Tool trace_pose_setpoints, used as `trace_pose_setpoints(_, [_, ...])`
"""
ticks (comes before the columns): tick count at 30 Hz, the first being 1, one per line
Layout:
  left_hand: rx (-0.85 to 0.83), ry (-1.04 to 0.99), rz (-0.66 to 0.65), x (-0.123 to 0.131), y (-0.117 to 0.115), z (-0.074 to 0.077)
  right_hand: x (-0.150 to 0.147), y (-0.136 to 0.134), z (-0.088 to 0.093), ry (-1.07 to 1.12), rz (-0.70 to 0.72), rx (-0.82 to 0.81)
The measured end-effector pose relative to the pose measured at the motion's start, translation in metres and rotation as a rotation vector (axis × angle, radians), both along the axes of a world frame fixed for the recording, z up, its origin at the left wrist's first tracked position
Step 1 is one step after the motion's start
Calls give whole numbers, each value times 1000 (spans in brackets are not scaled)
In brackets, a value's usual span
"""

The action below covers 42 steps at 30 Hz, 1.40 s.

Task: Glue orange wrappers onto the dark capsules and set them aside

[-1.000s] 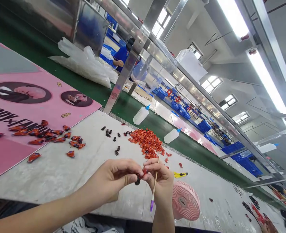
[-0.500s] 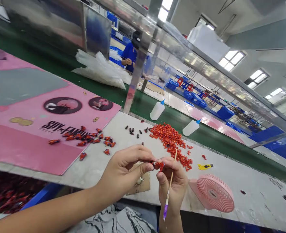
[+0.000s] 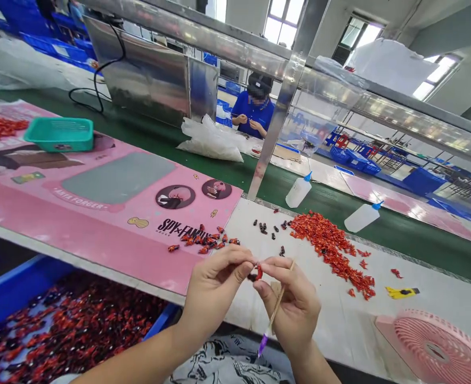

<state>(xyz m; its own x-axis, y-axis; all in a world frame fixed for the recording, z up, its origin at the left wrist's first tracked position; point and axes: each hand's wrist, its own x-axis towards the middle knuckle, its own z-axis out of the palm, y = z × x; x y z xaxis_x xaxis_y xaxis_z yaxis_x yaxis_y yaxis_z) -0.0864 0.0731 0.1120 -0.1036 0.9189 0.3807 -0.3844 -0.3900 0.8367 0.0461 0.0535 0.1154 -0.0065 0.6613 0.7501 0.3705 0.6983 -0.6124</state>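
Note:
Held in front of me, a small red and black plastic piece sits between the fingertips of both hands. My left hand is closed in a pinch on its dark side. My right hand pinches the red side and also holds a thin wooden stick with a purple lower end, slanting down across the palm. The fingertips partly cover the piece, so its exact shape cannot be made out. Beyond the hands lie a heap of loose red parts and several small black parts.
Red and black pieces lie on the pink mat. A blue bin of similar pieces stands lower left. Two white bottles, a yellow cutter, a pink fan and a green basket surround the work. Opposite sits a co-worker.
My view has swung left, bringing the green basket and more of the blue bin into sight. Both hands still pinch at the small piece, and the stick remains in my right hand.

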Motion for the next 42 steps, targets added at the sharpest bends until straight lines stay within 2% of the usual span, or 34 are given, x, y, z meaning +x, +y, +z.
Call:
trace_pose_setpoints(2, [-38, -2, 18, -2, 8, -8, -6, 11, -4, 9, 19, 1])
trace_pose_setpoints(4, [-56, 75, 89, -5, 20, -22, -9, 24, -8, 18, 10, -25])
trace_pose_setpoints(7, [-5, 356, 313, -12, 41, -55, -3, 41, -16, 72, -2, -182])
trace_pose_setpoints(9, [4, 464, 378, -19, 49, -80, 11, 48, -21, 135, -27, -295])
trace_pose_setpoints(12, [48, 600, 357, -31, 48, -111, 41, 48, -30, 203, -154, -370])
trace_pose_setpoints(15, [143, 751, 282, -44, 43, -127, 72, 43, -42, 282, -308, -431])
trace_pose_setpoints(18, [257, 915, 146, -54, 46, -131, 92, 38, -57, 388, -399, -480])
trace_pose_setpoints(21, [335, 1070, 17, -57, 53, -132, 98, 36, -67, 493, -411, -518])
trace_pose_setpoints(26, [378, 1245, -74, -54, 61, -135, 94, 37, -65, 565, -350, -554])
trace_pose_setpoints(33, [391, 1275, -188, -47, 66, -131, 98, 39, -59, 500, -366, -542])
trace_pose_setpoints(42, [329, 1260, -196, -37, 69, -121, 106, 28, -64, 536, -298, -563])
